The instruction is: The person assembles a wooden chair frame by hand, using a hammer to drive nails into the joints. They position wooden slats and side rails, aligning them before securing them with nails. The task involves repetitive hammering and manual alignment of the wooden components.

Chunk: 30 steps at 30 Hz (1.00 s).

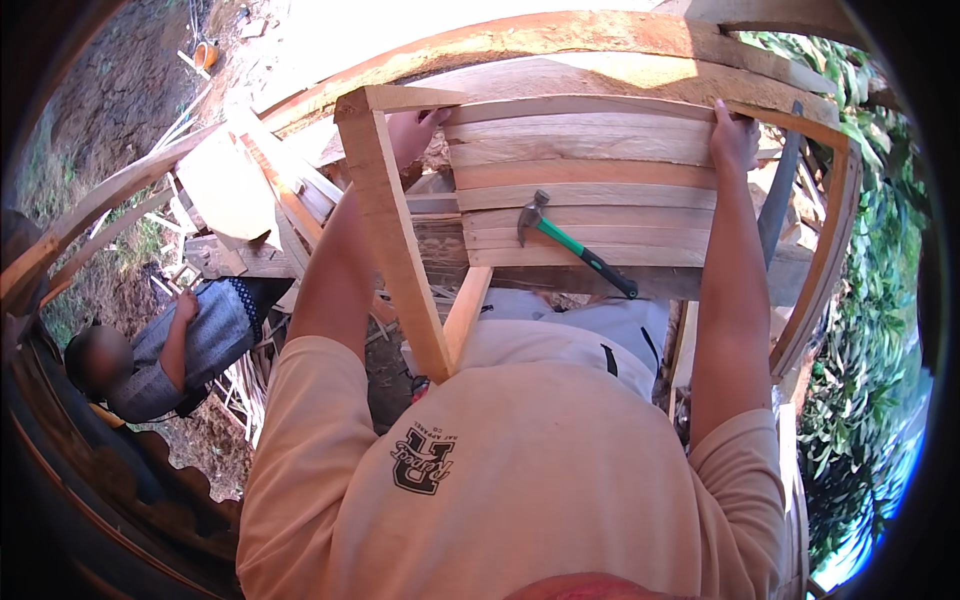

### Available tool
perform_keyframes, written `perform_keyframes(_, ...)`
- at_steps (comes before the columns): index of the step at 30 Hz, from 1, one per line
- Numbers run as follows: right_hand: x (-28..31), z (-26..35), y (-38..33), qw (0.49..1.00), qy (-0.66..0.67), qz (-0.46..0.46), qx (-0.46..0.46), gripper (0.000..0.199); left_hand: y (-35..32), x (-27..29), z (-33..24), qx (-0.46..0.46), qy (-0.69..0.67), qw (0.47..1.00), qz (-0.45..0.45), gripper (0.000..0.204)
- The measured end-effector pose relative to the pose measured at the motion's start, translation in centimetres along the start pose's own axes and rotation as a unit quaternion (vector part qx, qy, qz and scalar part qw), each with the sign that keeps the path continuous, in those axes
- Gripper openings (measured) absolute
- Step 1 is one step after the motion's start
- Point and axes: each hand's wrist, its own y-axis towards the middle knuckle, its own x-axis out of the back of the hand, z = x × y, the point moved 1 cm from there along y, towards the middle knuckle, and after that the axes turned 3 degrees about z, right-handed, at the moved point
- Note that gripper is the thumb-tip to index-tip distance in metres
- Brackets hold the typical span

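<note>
A panel of several pale wooden slats [590, 148] lies in front of me, side by side. My left hand [412, 136] is closed at the left end of the farthest slat [590, 104]; an upright wooden frame piece [385, 210] hides part of that wrist. At the slat's right end, my right hand [735, 140] grips it with the thumb on the near side, its other fingers partly hidden. Across the nearer slats rests a claw hammer [572, 245] with a green and black handle, untouched by either hand.
A handsaw blade [782, 190] stands right of my right forearm. Long timber beams [560, 38] curve beyond the panel. A slanting wooden brace [467, 312] stands close to my chest. Offcuts [290, 200] lie left. Another person [190, 340] is at the far left; leafy plants [870, 330] grow right.
</note>
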Motion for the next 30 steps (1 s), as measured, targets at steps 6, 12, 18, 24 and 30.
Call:
perform_keyframes(6, 0.1, -0.4, 0.0, 1.000, -0.002, 0.014, -0.004, 0.093, -0.6, 0.1, -1.1, 0.072, -0.006, 0.997, 0.011, 0.042)
perform_keyframes(12, 0.6, 0.1, -0.2, 1.000, 0.008, 0.007, 0.011, 0.102, -0.3, 1.7, -1.5, -0.018, 0.061, 0.997, 0.034, 0.058)
perform_keyframes(18, 0.4, 0.1, -0.1, 1.000, 0.001, -0.013, 0.023, 0.120, -1.0, 3.3, -4.8, 0.112, 0.092, 0.982, 0.121, 0.065)
perform_keyframes(24, 0.6, 0.0, -0.1, 1.000, -0.001, -0.010, 0.023, 0.121, -0.6, 2.3, -3.5, 0.043, 0.104, 0.990, 0.082, 0.058)
perform_keyframes(30, 0.7, 0.4, -0.6, 1.000, 0.005, -0.004, 0.029, 0.123, -0.7, 2.4, -3.8, 0.021, 0.107, 0.989, 0.095, 0.048)
